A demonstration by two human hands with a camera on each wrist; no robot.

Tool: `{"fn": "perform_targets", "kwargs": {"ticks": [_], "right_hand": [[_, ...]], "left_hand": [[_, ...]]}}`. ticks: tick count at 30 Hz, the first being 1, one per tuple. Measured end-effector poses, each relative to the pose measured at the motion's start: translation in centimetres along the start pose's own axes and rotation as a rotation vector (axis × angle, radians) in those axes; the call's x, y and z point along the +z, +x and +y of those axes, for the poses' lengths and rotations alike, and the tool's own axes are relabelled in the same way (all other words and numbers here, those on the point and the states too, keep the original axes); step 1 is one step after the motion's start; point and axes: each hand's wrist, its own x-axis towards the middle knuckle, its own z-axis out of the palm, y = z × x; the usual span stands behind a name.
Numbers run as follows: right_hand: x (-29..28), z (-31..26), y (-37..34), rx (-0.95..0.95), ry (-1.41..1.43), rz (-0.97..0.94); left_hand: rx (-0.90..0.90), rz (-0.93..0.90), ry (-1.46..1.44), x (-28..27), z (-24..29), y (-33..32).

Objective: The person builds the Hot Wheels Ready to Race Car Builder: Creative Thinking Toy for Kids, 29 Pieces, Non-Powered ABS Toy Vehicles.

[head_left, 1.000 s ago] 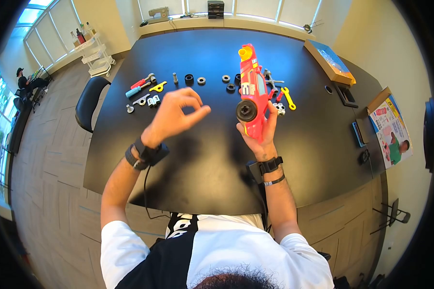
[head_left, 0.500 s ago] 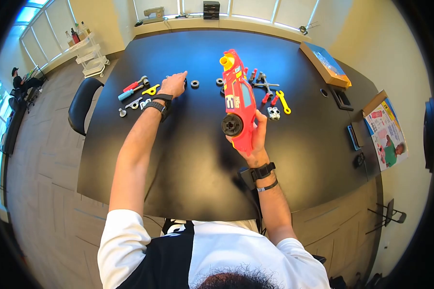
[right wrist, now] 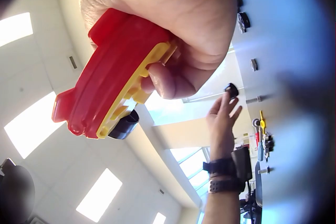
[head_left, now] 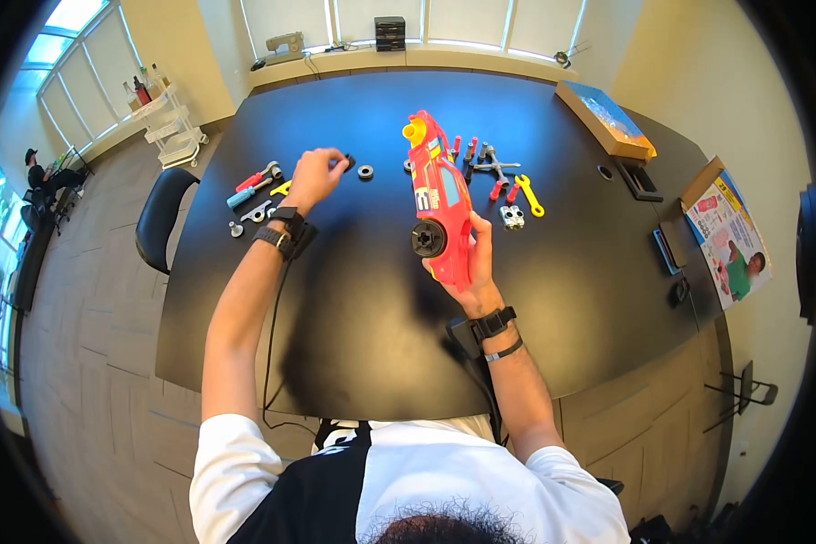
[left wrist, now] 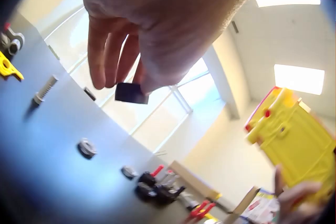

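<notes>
The left hand pinches a small black ring-shaped piece above the table; in the left wrist view that dark piece is between thumb and fingertips. The right hand grips the rear end of a red toy car, holding it raised with its nose pointing away. One black wheel shows on the car's near left side. A yellow underside faces the left wrist camera. In the right wrist view, the right hand's fingers curl round the red body.
On the black table lie a grey ring, a yellow wrench, a grey cross-shaped tool, a silver block and a blue-handled screwdriver. An open box stands at the back right, a printed box at the right edge.
The left hand has reached the table's left-side parts and lifted a black ring-shaped piece. The right hand has shifted left with the car, still gripping it.
</notes>
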Motion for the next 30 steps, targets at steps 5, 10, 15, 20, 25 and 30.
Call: {"fn": "perform_targets", "kwargs": {"ticks": [5,10,15,20,25,30], "right_hand": [[0.2,0.1,0.1,-0.005,-0.042,0.025],[0.6,0.1,-0.1,0.015,-0.038,0.030],[0.7,-0.1,-0.2,0.024,-0.073,0.043],[1.0,-0.2,-0.4,0.017,-0.062,0.045],[0.8,-0.7,-0.6,0.014,-0.008,0.054],[1.0,-1.0,-0.8,0.007,0.027,-0.008]], "left_hand": [[0.163,0.341,-0.558,-6.2,7.6,-1.9],[0.299,0.266,-0.934,-8.1,12.8,-4.4],[0.415,0.196,-0.768,-8.2,13.5,-4.8],[0.435,0.186,-0.764,-8.6,14.3,-5.5],[0.590,0.429,-0.604,-8.4,14.2,-6.4],[0.192,0.197,-0.564,-8.3,10.7,-5.2]]}}
